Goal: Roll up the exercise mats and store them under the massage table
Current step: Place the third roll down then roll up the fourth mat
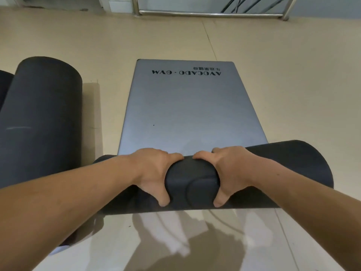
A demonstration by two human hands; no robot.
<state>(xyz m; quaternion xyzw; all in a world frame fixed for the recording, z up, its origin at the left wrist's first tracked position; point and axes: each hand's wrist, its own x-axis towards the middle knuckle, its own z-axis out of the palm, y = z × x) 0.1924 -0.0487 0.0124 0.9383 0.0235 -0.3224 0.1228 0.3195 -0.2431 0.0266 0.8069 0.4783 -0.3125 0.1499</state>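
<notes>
A grey exercise mat (185, 106) lies flat on the floor ahead, with upside-down black lettering near its far end. Its near end is wound into a thick black roll (192, 178) lying crosswise in front of me. My left hand (154, 173) grips the roll just left of its middle, fingers curled over the top and thumb underneath. My right hand (230, 173) grips it the same way just right of the middle. Both forearms cover much of the roll's outer parts.
A fully rolled black mat (43, 118) lies on the floor to the left, with the end of another dark roll (4, 85) at the frame's left edge. A chrome rail (211, 13) and glass panel stand at the far end of the beige floor.
</notes>
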